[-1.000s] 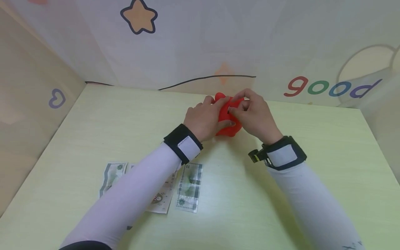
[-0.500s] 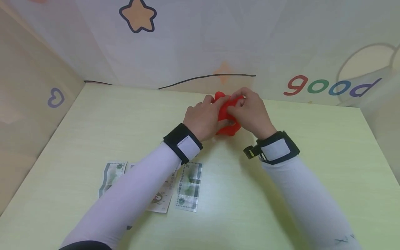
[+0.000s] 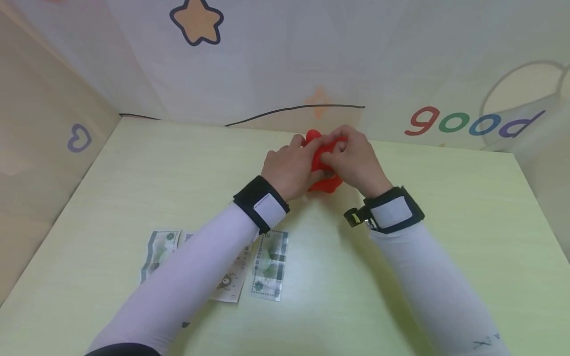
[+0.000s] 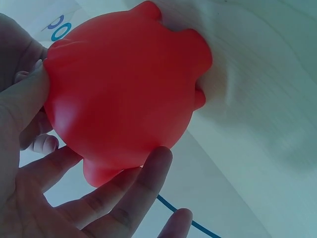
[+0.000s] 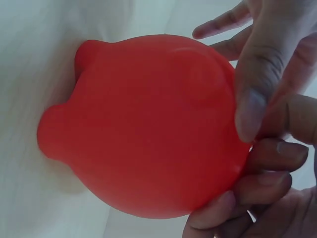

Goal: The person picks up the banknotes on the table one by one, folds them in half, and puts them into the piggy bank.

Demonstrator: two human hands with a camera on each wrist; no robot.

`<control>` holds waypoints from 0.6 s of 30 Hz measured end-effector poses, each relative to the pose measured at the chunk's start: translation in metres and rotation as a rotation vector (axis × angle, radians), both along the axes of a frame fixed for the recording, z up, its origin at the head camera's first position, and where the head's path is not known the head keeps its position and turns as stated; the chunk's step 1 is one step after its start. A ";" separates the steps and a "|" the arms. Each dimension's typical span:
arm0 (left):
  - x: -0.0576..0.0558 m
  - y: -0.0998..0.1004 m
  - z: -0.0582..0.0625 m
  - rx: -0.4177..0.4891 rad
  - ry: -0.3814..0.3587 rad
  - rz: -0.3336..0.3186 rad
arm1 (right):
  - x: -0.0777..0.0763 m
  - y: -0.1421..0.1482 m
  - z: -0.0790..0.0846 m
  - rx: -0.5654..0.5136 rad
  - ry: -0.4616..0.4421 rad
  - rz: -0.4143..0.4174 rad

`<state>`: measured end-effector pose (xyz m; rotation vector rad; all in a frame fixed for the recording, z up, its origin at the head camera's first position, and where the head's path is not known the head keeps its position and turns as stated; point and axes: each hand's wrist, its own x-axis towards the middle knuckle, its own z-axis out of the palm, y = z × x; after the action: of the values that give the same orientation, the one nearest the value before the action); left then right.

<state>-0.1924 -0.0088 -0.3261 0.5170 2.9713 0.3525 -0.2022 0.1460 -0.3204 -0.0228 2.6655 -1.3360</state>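
A red piggy bank (image 3: 328,184) is at the back of the table, its short legs toward the tabletop. My left hand (image 3: 289,168) holds it from the left, with spread fingers along its rounded side in the left wrist view. My right hand (image 3: 354,160) is at its top, thumb and index finger bent together. The fingers seem to pinch a small pale piece there, of which only a tiny bright sliver shows in the right wrist view; its kind is hidden. Bulging red sides of the bank (image 5: 148,129) fill much of that view.
Paper notes lie near the front left: a green banknote (image 3: 270,267), a note with a cartoon face (image 3: 229,284) and another green one (image 3: 161,247), partly under my left sleeve. A printed backdrop (image 3: 267,64) stands behind the table.
My right hand has shifted slightly left and closer over the bank's top. A white edge seen at the thumb one second ago is covered now in the head view. The left hand stays put.
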 end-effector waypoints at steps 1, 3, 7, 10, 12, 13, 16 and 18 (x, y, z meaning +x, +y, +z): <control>0.000 0.000 0.000 0.001 0.000 -0.001 | 0.000 0.000 0.000 -0.001 -0.003 0.002; 0.001 0.000 -0.001 0.007 -0.001 -0.003 | 0.002 -0.001 -0.001 -0.006 -0.008 0.006; 0.002 0.000 -0.001 0.024 -0.001 0.000 | 0.006 -0.002 -0.003 -0.016 -0.002 0.015; 0.004 0.000 -0.001 0.028 0.003 -0.003 | 0.008 -0.004 -0.004 -0.020 0.012 0.008; 0.004 -0.001 -0.002 0.027 0.007 -0.004 | 0.010 -0.005 -0.005 -0.023 0.024 0.002; 0.005 -0.001 -0.002 0.027 0.009 -0.005 | 0.011 -0.006 -0.006 -0.025 0.029 -0.002; 0.006 -0.003 -0.003 0.025 0.017 -0.002 | 0.014 -0.008 -0.008 -0.033 0.048 -0.011; 0.006 -0.004 -0.003 0.022 0.023 0.000 | 0.015 -0.009 -0.010 -0.045 0.057 -0.018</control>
<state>-0.1863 -0.0123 -0.3292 0.5271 2.9929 0.3827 -0.1876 0.1368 -0.3300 -0.0430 2.6878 -1.4208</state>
